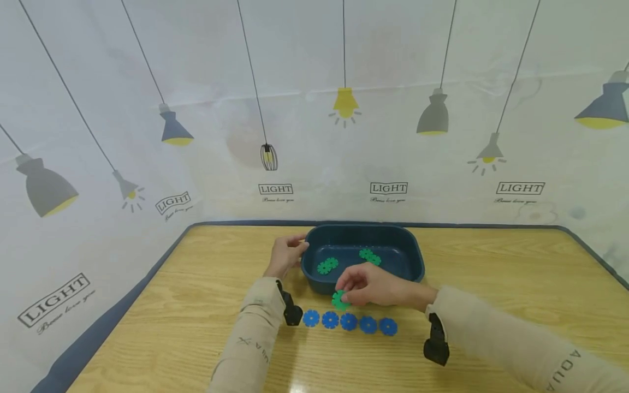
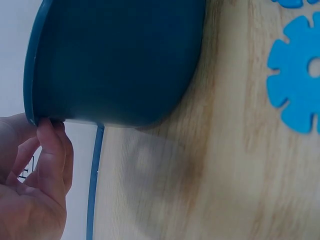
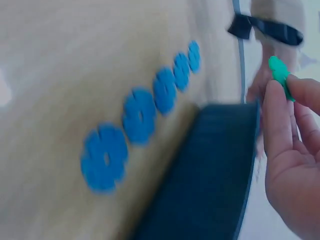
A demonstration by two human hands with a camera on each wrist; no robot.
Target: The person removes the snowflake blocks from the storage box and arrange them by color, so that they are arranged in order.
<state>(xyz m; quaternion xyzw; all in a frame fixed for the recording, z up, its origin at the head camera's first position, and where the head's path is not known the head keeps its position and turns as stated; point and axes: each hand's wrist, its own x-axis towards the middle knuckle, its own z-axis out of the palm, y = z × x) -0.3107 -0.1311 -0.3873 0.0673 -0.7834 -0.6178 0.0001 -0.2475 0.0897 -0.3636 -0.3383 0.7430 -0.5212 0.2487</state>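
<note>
A dark blue plastic basin (image 1: 363, 289) stands on the wooden table. My left hand (image 1: 286, 255) grips its rim at the left end; in the left wrist view the fingers (image 2: 52, 150) bend up against the rim. Between thumb and fingertips my right hand (image 1: 375, 285) pinches a green notched interlocking disc (image 1: 339, 299), held in front of the basin's near wall. Inside the basin lie more green discs, a pair at the left (image 1: 327, 266) and a pair farther right (image 1: 369, 256). Several blue interlocking discs (image 1: 349, 321) form a row on the table nearer me.
The wooden table (image 1: 211, 278) extends to both sides of the basin. Behind it hangs a pale wall covering (image 1: 314, 142) printed with lamps. A black wrist strap with a small device sits on each sleeve, the right one (image 1: 436, 346) close above the table.
</note>
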